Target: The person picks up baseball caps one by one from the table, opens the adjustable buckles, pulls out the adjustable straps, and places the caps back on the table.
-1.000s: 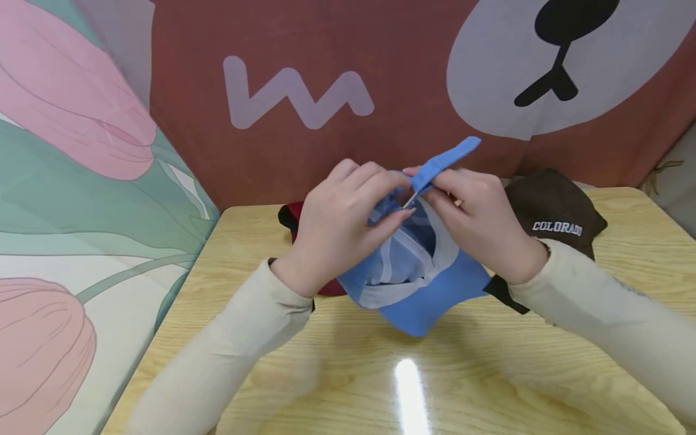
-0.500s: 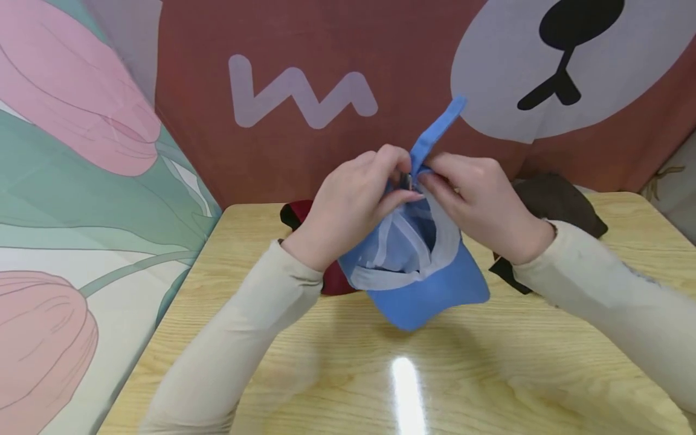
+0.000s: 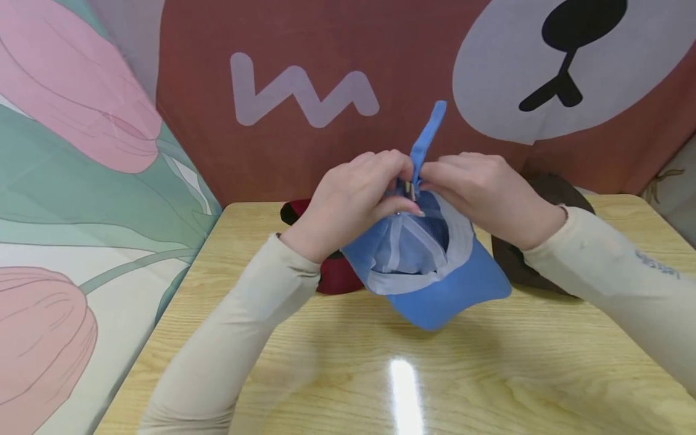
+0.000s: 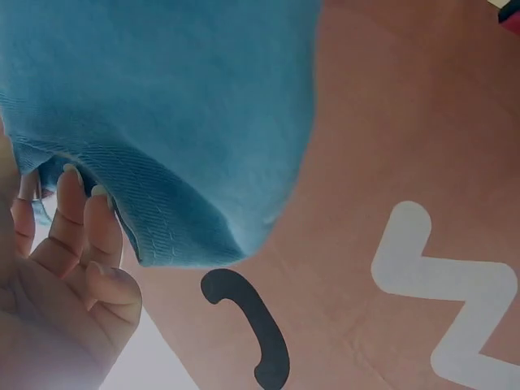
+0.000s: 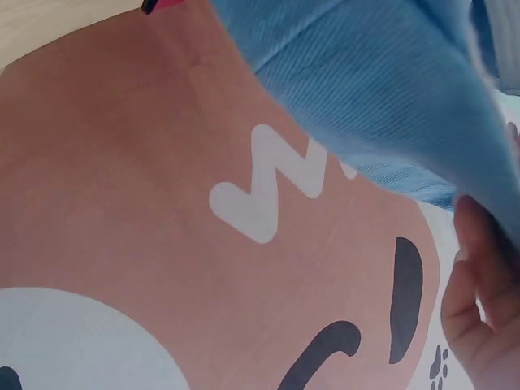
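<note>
A blue baseball cap (image 3: 451,296) hangs above the table between both hands, its pale-lined inside facing me and its brim toward me. My left hand (image 3: 353,202) pinches the cap's back edge by a small metal buckle (image 3: 409,188). From the other side my right hand (image 3: 484,193) grips the cap by the base of its adjusting strap (image 3: 429,133), whose free end sticks up. In the left wrist view the left fingers (image 4: 71,207) curl at the cap's edge, and the right wrist view catches the right fingers (image 5: 475,236) under the fabric.
Behind the left forearm lies a dark red cap (image 3: 339,275) with black on it. A dark brown cap (image 3: 516,266) lies behind the right forearm, partly covered. The wooden table (image 3: 304,374) ends at a printed cloth backdrop (image 3: 304,157).
Both hands rose slightly with the blue cap. The strap's free end swung from leaning right to nearly upright. The brim shifted a little to the right in the last half second.
</note>
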`<state>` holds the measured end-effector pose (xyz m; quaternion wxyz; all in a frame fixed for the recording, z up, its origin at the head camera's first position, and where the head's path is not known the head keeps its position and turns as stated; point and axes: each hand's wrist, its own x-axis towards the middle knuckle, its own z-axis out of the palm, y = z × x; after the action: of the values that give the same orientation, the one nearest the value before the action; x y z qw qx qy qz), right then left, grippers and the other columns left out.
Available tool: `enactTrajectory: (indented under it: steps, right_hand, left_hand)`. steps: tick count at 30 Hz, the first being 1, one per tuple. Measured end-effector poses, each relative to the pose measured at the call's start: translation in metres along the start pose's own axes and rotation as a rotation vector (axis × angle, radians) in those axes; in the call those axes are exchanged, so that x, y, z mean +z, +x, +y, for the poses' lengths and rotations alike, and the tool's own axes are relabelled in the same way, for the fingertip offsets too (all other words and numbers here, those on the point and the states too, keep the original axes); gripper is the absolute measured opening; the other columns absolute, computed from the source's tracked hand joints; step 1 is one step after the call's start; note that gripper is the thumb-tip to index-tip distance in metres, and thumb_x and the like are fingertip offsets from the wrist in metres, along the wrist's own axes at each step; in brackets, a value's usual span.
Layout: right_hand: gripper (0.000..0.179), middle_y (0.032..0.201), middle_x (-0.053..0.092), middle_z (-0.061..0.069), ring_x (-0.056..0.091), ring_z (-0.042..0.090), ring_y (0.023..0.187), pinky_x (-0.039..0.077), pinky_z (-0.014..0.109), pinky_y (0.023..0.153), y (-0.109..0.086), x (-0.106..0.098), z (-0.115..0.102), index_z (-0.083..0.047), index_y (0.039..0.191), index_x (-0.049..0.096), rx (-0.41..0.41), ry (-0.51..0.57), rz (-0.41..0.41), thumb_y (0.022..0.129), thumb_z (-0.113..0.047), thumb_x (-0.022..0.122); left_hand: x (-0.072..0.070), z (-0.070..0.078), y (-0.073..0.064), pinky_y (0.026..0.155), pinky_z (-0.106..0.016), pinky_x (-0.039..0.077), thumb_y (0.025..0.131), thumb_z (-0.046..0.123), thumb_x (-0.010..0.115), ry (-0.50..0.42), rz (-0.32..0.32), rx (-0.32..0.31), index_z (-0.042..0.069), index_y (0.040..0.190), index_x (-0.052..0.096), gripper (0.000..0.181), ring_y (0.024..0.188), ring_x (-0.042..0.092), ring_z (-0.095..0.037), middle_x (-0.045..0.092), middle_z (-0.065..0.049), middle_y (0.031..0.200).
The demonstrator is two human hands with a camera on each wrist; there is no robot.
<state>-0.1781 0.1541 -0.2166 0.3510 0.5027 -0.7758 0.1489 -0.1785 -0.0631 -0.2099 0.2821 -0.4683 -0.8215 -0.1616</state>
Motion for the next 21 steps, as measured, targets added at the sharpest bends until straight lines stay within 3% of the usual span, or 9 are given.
enactTrajectory:
  steps: [7,14,21]
  right_hand:
    - [0.029,0.074,0.062,0.011,0.054,0.014,0.059,0.052,0.033,0.055,-0.001,0.003,-0.001,0.007,0.099,0.063,-0.003,0.061,0.022,0.074,0.013,0.075]
    - [0.020,0.061,0.049,0.003,0.043,0.009,0.051,0.041,0.026,0.048,-0.001,0.005,-0.005,0.003,0.087,0.061,0.041,0.048,0.035,0.076,0.014,0.073]
    - [0.022,0.058,0.038,-0.003,0.034,0.008,0.048,0.034,0.025,0.047,-0.002,0.008,-0.004,-0.002,0.078,0.057,0.060,0.047,0.051,0.077,0.016,0.070]
  left_hand:
    - [0.003,0.001,0.000,0.058,-0.024,0.041,0.083,0.037,0.074,0.000,0.041,0.012,0.006,0.095,0.057,0.037,0.068,0.048,-0.013,0.054,-0.001,0.080]
    - [0.007,0.003,0.000,0.055,-0.024,0.041,0.085,0.035,0.074,-0.012,0.095,0.018,0.008,0.094,0.058,0.033,0.067,0.048,-0.012,0.056,-0.001,0.082]
    - [0.012,0.004,-0.003,0.051,-0.023,0.039,0.084,0.032,0.075,-0.020,0.140,0.022,0.008,0.090,0.060,0.029,0.063,0.047,-0.012,0.053,-0.002,0.079]
